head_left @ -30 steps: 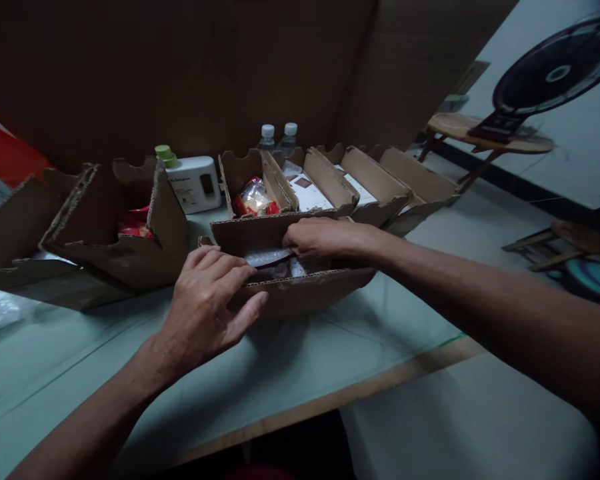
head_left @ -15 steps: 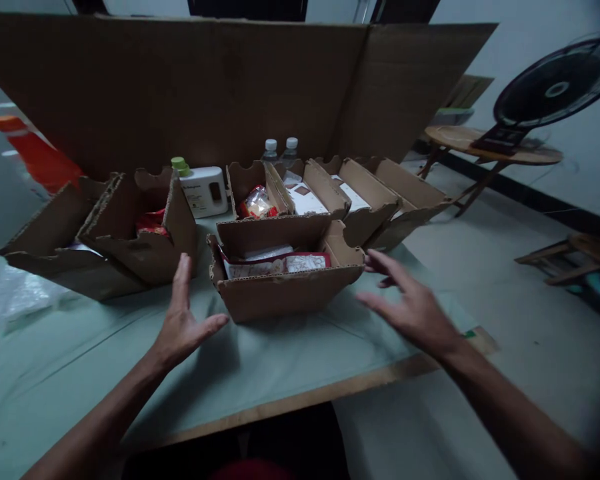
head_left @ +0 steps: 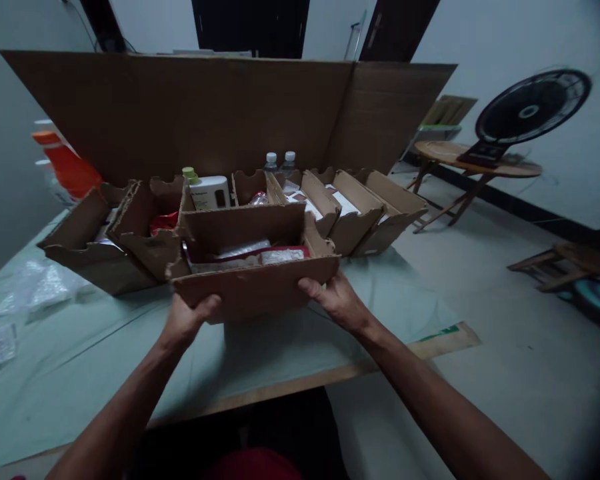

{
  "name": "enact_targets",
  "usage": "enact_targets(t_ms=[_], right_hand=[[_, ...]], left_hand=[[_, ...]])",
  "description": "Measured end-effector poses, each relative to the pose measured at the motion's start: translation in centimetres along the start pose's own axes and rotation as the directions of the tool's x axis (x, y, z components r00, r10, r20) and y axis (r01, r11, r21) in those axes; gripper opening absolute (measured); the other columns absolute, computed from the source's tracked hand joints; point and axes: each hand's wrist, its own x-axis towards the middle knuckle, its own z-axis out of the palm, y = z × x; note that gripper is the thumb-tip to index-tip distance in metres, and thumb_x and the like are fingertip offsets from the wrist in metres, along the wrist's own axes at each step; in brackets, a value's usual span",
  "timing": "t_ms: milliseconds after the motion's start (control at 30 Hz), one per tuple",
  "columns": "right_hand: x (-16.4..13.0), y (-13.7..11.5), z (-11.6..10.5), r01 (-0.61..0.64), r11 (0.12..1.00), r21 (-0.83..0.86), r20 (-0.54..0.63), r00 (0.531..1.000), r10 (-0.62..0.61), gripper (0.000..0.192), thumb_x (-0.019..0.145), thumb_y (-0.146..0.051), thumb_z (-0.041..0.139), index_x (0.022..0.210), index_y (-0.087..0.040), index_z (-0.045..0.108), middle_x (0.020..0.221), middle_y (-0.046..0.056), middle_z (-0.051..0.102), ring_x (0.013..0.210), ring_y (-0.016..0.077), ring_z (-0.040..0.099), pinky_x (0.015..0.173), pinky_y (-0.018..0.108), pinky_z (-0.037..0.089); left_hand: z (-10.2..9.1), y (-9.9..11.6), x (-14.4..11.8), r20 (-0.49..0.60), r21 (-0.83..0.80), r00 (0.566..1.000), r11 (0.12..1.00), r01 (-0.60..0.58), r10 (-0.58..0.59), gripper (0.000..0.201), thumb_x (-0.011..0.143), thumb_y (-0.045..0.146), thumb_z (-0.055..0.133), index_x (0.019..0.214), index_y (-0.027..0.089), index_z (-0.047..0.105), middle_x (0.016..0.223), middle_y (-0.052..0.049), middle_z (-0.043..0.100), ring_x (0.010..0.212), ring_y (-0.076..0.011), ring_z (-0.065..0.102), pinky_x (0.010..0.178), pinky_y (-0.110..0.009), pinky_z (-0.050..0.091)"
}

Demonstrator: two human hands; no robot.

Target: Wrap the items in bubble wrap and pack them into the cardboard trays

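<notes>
Both hands have closed in since half a second ago: open and apart then, now gripping the front cardboard tray (head_left: 253, 283). Tray sits just above the tabletop (head_left: 280, 347), packets (head_left: 250, 257) inside. Left hand (head_left: 187, 320) clamps the left corner, right hand (head_left: 337, 300) the right corner. Looks like a lift-and-carry step; next move needs level support.

Bare forearms, no sleeves; left hand (head_left: 186, 321), right hand (head_left: 336, 301) ungloved.
</notes>
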Motion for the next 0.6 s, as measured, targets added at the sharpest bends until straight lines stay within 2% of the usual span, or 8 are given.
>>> enact_targets(t_ms=[67, 133, 267, 367, 433, 500, 567, 600], right_hand=[[0.7, -2.1, 0.6, 0.052, 0.999, 0.015, 0.002, 0.999, -0.052, 0.073, 0.080, -0.072, 0.068, 0.132, -0.022, 0.061, 0.130, 0.011, 0.069, 0.121, 0.0309, 0.063, 0.107, 0.049, 0.049], [0.9, -4.0, 0.1, 0.071, 0.997, 0.022, -0.020, 0.997, -0.070, 0.072, 0.080, -0.074, 0.067, 0.129, -0.022, 0.064, 0.126, 0.011, 0.071, 0.117, 0.0312, 0.065, 0.104, 0.050, 0.052], [-1.2, -6.5, -3.7, 0.055, 0.994, -0.096, -0.218, 0.973, -0.075, 0.067, 0.079, -0.075, 0.067, 0.125, -0.027, 0.069, 0.115, 0.008, 0.075, 0.112, 0.0343, 0.067, 0.098, 0.053, 0.056], [-2.9, -7.5, -5.7, 0.054, 0.969, -0.241, -0.346, 0.928, -0.138, 0.057, 0.081, -0.070, 0.068, 0.123, -0.031, 0.071, 0.112, 0.007, 0.075, 0.112, 0.0365, 0.067, 0.099, 0.054, 0.055], [-3.0, -8.0, -4.8, 0.072, 0.967, -0.243, -0.316, 0.937, -0.149, 0.057, 0.082, -0.069, 0.068, 0.124, -0.030, 0.071, 0.111, 0.007, 0.075, 0.111, 0.0363, 0.068, 0.100, 0.054, 0.055], [-2.1, -8.6, -2.4, 0.097, 0.982, -0.164, -0.215, 0.968, -0.132, 0.059, 0.082, -0.068, 0.068, 0.126, -0.028, 0.070, 0.113, 0.007, 0.075, 0.110, 0.0345, 0.068, 0.098, 0.053, 0.057], [-0.6, -9.3, 0.0, 0.125, 0.989, -0.076, -0.095, 0.987, -0.132, 0.059, 0.084, -0.065, 0.068, 0.128, -0.025, 0.068, 0.117, 0.007, 0.074, 0.111, 0.0323, 0.068, 0.097, 0.050, 0.058], [0.0, -9.5, 0.8, 0.142, 0.989, -0.048, -0.061, 0.988, -0.145, 0.058, 0.085, -0.064, 0.067, 0.127, -0.024, 0.068, 0.119, 0.007, 0.073, 0.112, 0.0315, 0.068, 0.098, 0.048, 0.058]], left_hand=[[-1.8, 1.7, 0.0, -0.060, 0.020, 0.995, 0.997, -0.081, 0.082, 0.074, 0.071, 0.079, 0.065, 0.112, 0.017, 0.067, 0.102, -0.012, 0.074, 0.108, -0.0338, 0.068, 0.095, -0.046, 0.058], [-2.0, 4.4, 0.6, -0.072, 0.038, 0.981, 0.983, -0.178, 0.181, 0.075, 0.075, 0.078, 0.063, 0.118, 0.016, 0.064, 0.106, -0.012, 0.073, 0.112, -0.0329, 0.067, 0.096, -0.044, 0.058], [1.9, 9.9, 2.0, 0.031, -0.025, 0.948, 0.948, -0.317, 0.318, 0.083, 0.071, 0.082, 0.065, 0.125, 0.019, 0.059, 0.112, -0.012, 0.071, 0.110, -0.0310, 0.068, 0.093, -0.043, 0.060], [3.9, 11.5, 1.9, 0.084, -0.085, 0.936, 0.938, -0.336, 0.343, 0.083, 0.069, 0.083, 0.066, 0.123, 0.021, 0.060, 0.111, -0.010, 0.072, 0.105, -0.0294, 0.070, 0.089, -0.043, 0.062], [2.9, 11.2, 0.9, 0.069, -0.059, 0.948, 0.950, -0.308, 0.311, 0.077, 0.071, 0.082, 0.066, 0.117, 0.021, 0.063, 0.106, -0.009, 0.073, 0.099, -0.0279, 0.071, 0.084, -0.041, 0.063], [0.4, 10.4, -0.1, -0.018, -0.012, 0.959, 0.959, -0.283, 0.283, 0.070, 0.072, 0.079, 0.067, 0.112, 0.021, 0.066, 0.101, -0.009, 0.074, 0.093, -0.0270, 0.072, 0.081, -0.041, 0.063], [-2.4, 10.1, -0.5, -0.156, 0.005, 0.941, 0.953, -0.304, 0.301, 0.066, 0.075, 0.074, 0.067, 0.117, 0.022, 0.066, 0.102, -0.008, 0.074, 0.097, -0.0278, 0.071, 0.086, -0.042, 0.062], [-3.4, 10.2, -0.5, -0.189, 0.012, 0.926, 0.944, -0.329, 0.326, 0.068, 0.075, 0.073, 0.068, 0.120, 0.022, 0.065, 0.103, -0.008, 0.074, 0.100, -0.0287, 0.070, 0.089, -0.043, 0.061]])
